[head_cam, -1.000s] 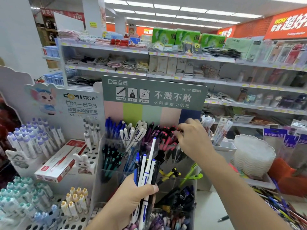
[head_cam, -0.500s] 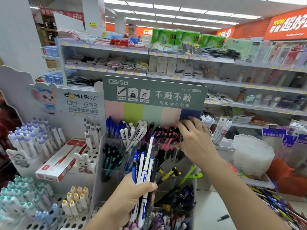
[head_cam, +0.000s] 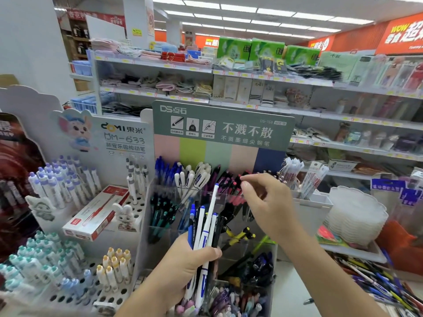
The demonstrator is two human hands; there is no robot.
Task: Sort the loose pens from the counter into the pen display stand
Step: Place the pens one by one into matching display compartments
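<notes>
Up close, the left hand [head_cam: 183, 259] grips a bundle of blue, white and black pens [head_cam: 203, 225], tips upward, in front of the clear pen display stand [head_cam: 258, 248]. Just above it the right hand [head_cam: 267, 202] hovers with fingers relaxed, empty, beside red-capped pens [head_cam: 231, 186]. More loose pens [head_cam: 384, 287] lie on the surface, right of both hands.

Stand header [head_cam: 223, 124]: grey-green, white lettering, above a band of pink, lime, pale green, peach and navy stripes [head_cam: 219, 154]. Held pens [head_cam: 202, 227]: white and blue barrels, some black. Back compartments: blue pens [head_cam: 163, 170], then white-capped pens [head_cam: 196, 175], then black pens with red tips [head_cam: 230, 183]. Pen box [head_cam: 96, 213]: red and white. Counter [head_cam: 290, 294]: white.
</notes>
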